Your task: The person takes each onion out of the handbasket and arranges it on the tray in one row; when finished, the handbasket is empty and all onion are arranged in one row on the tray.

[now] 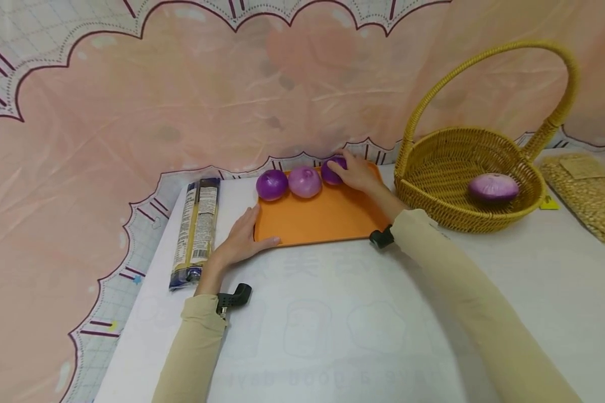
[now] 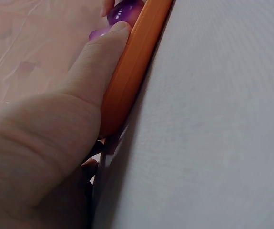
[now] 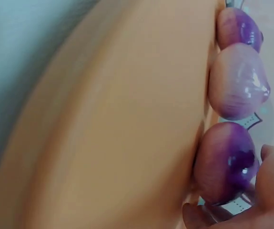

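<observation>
Three onions rest in a row along the far edge of an orange tray (image 1: 312, 218): a dark purple onion (image 1: 271, 185) at left, a paler onion (image 1: 305, 182) in the middle, and another purple onion (image 1: 331, 172) at right. My right hand (image 1: 355, 172) grips that right-hand onion, its thumb and fingers around it; the right wrist view shows the gripped onion (image 3: 226, 162) nearest the hand. At the tray's near left corner, my left hand (image 1: 242, 238) touches the rim. Its straight thumb (image 2: 96, 64) lies along the near side, and its other fingers extend beside the left edge.
Right of the tray stands a wicker basket (image 1: 433, 201) with a tall handle, holding one purple onion (image 1: 493, 187). A long printed packet (image 1: 196, 229) lies to the left. A woven straw item (image 1: 585, 190) lies far right on the white table (image 1: 333, 336), near a pink patterned cloth (image 1: 181, 101).
</observation>
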A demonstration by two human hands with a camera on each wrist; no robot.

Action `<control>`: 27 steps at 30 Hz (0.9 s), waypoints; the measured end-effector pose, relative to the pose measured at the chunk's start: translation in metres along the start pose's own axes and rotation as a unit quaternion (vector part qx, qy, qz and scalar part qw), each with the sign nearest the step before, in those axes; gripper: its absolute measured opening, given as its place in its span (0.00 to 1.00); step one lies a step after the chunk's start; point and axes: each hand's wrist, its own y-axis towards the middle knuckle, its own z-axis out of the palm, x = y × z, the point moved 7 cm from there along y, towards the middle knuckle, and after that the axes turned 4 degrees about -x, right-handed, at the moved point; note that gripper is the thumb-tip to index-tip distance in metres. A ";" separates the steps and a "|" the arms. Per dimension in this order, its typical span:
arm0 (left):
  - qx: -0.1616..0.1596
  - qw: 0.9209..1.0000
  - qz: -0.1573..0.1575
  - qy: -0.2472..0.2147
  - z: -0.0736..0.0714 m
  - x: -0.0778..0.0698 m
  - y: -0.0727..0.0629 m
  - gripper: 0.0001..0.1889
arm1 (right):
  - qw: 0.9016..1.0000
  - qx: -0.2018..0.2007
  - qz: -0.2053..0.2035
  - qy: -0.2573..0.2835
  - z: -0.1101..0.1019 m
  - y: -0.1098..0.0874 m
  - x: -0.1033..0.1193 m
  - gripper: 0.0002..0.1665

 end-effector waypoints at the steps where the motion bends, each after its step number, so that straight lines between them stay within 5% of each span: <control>1: 0.001 1.000 -0.002 -0.001 0.001 0.001 -0.001 0.56 | 1.000 -0.004 -0.002 -0.003 -0.002 -0.001 0.000 0.36; 8: 0.007 1.000 -0.011 -0.004 0.003 0.003 -0.003 0.56 | 0.993 -0.055 -0.075 0.077 -0.028 -0.025 0.016 0.28; 13: 0.006 1.000 -0.011 -0.001 0.002 0.003 -0.003 0.56 | 0.986 -0.044 -0.094 0.128 -0.052 -0.056 0.028 0.28; 21: 0.004 1.000 -0.009 -0.005 -0.001 0.003 -0.002 0.57 | 0.975 -0.046 -0.160 0.146 -0.087 -0.105 0.038 0.23; 27: 0.002 1.000 0.001 0.003 -0.001 0.002 0.001 0.56 | 0.971 -0.059 -0.165 0.163 -0.113 -0.119 0.027 0.25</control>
